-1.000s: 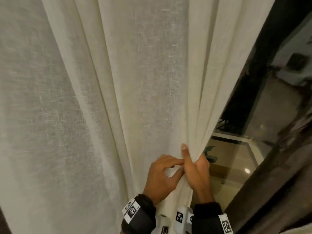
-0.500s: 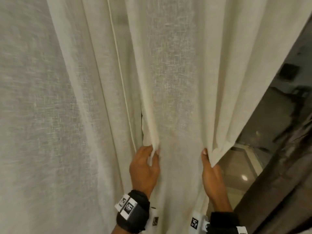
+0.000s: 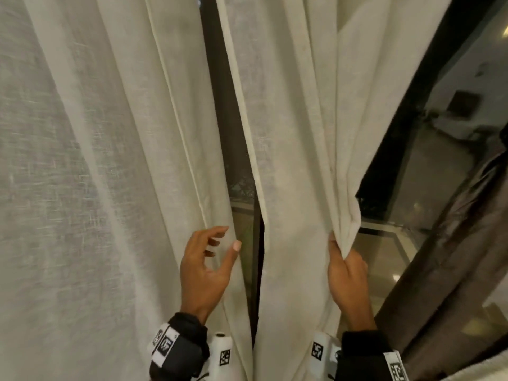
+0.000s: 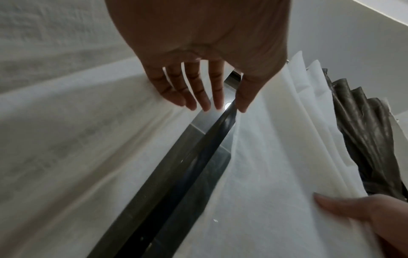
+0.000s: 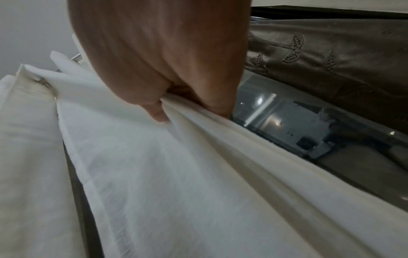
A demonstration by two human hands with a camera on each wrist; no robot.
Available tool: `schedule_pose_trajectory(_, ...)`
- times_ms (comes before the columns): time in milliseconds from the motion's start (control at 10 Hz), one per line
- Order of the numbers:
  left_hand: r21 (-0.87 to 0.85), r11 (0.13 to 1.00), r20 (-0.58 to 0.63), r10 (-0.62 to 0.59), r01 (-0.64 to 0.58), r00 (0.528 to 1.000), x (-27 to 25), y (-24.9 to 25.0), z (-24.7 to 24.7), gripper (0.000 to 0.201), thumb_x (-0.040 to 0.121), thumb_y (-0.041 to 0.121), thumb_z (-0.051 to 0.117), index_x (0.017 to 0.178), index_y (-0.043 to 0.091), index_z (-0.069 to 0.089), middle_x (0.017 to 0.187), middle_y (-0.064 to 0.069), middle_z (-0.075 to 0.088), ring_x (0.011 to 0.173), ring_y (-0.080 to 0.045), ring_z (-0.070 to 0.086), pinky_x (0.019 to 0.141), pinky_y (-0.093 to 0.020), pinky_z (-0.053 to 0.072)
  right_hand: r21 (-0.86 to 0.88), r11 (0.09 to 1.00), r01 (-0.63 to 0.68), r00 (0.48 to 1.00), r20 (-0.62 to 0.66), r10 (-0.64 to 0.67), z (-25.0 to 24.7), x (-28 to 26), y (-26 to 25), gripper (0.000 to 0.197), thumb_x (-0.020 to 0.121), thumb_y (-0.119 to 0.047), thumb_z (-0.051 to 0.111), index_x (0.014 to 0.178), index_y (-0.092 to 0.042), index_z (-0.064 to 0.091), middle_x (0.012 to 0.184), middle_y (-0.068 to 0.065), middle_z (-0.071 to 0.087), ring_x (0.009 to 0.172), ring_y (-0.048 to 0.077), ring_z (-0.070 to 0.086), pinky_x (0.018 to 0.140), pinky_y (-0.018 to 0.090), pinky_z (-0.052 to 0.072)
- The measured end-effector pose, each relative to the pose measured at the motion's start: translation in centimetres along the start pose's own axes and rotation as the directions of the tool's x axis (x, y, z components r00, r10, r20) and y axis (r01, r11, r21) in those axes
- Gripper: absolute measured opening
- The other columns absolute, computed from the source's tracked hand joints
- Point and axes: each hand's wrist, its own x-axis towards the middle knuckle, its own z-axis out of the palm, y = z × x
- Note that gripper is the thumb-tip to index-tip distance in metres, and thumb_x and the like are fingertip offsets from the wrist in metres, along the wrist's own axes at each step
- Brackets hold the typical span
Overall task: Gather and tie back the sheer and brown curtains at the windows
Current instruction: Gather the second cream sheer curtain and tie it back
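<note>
Two sheer cream curtain panels hang in front of a window. My left hand (image 3: 220,243) is spread with straight fingers (image 4: 194,90) at the hem of the left panel (image 3: 110,188) and holds nothing. My right hand (image 3: 341,257) grips a bunch of folds at the outer edge of the right panel (image 3: 297,133). In the right wrist view the fingers (image 5: 159,111) curl into the white cloth (image 5: 176,174). A narrow gap between the panels shows a dark window post (image 3: 233,133).
A heavy brown curtain (image 3: 453,270) hangs at the right, with a leaf pattern in the right wrist view (image 5: 331,61). Between it and the right panel, bare window glass (image 3: 439,160) reflects a lit room. The left panel fills the whole left side.
The hands have drawn apart. My left hand has let go of the hem it pinched and spread open. A gap has opened between the panels, and my right hand keeps its bunch of folds.
</note>
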Motion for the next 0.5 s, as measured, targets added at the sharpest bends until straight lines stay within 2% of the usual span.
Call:
schedule_pose_trajectory(100, -0.153, 0.972, 0.311, -0.125, 0.180, 0.942, -0.1, 1.3, 1.9, 0.085, 0.083, 0.072, 0.071, 0.157, 0.047, 0.039, 0.153, 0.030, 0.047, 0.140, 0.005, 0.049, 0.114, -0.033, 0.049, 0.036, 0.999, -0.031, 0.993, 0.113, 0.027, 0.4, -0.7, -0.4, 0.034, 0.109, -0.054, 0.046, 0.122, -0.029, 0.065, 0.110, -0.008, 0.072, 0.104, 0.011, 0.068, 0.091, 0.031, 0.054)
schedule_pose_trajectory(200, -0.210, 0.941, 0.595, -0.092, 0.266, 0.798, -0.2, 3.1, 4.8, 0.112, 0.078, 0.064, 0.081, 0.167, 0.039, 0.019, 0.160, 0.035, 0.037, 0.149, 0.009, 0.039, 0.120, -0.020, 0.036, -0.277, 0.955, -0.109, 0.907, 0.366, 0.210, 3.6, -1.7, 2.2, 0.053, 0.100, -0.058, 0.066, 0.143, -0.029, 0.055, 0.145, 0.006, 0.065, 0.128, 0.007, 0.064, 0.113, 0.028, 0.051)
schedule_pose_trajectory(300, -0.171, 0.940, 0.646, -0.119, 0.295, 0.754, 0.1, 4.0, 6.4, 0.073, 0.072, 0.057, 0.085, 0.133, 0.026, 0.061, 0.125, 0.008, 0.072, 0.119, -0.011, 0.068, 0.103, -0.028, 0.055, -0.957, 0.278, -0.087, 0.899, 0.045, 0.436, 7.7, -3.0, 4.5, 0.061, 0.100, -0.019, 0.075, 0.152, -0.002, 0.048, 0.145, 0.008, 0.056, 0.138, 0.010, 0.052, 0.112, 0.012, 0.041)
schedule_pose_trajectory(400, -0.209, 0.888, 0.542, -0.243, 0.409, 0.805, 0.9, 3.7, 6.4, 0.043, 0.074, 0.055, 0.088, 0.111, 0.044, 0.068, 0.111, 0.014, 0.078, 0.108, -0.003, 0.072, 0.097, -0.029, 0.057, -0.451, 0.866, 0.217, 0.859, 0.509, 0.050, 5.1, -4.7, 3.2, 0.051, 0.108, -0.019, 0.055, 0.157, -0.005, 0.046, 0.159, 0.007, 0.050, 0.147, 0.022, 0.046, 0.115, 0.015, 0.034)
schedule_pose_trajectory(500, -0.219, 0.876, 0.451, -0.299, 0.430, 0.841, 1.8, 3.4, 6.2, 0.041, 0.090, 0.032, 0.084, 0.113, 0.050, 0.057, 0.120, 0.020, 0.070, 0.116, 0.001, 0.066, 0.099, -0.022, 0.053, -0.164, 0.899, 0.405, 0.713, 0.672, -0.199, 4.8, -4.5, 3.3, 0.073, 0.103, -0.009, 0.058, 0.163, -0.040, 0.030, 0.164, -0.034, 0.028, 0.153, -0.012, 0.025, 0.124, 0.005, 0.016)
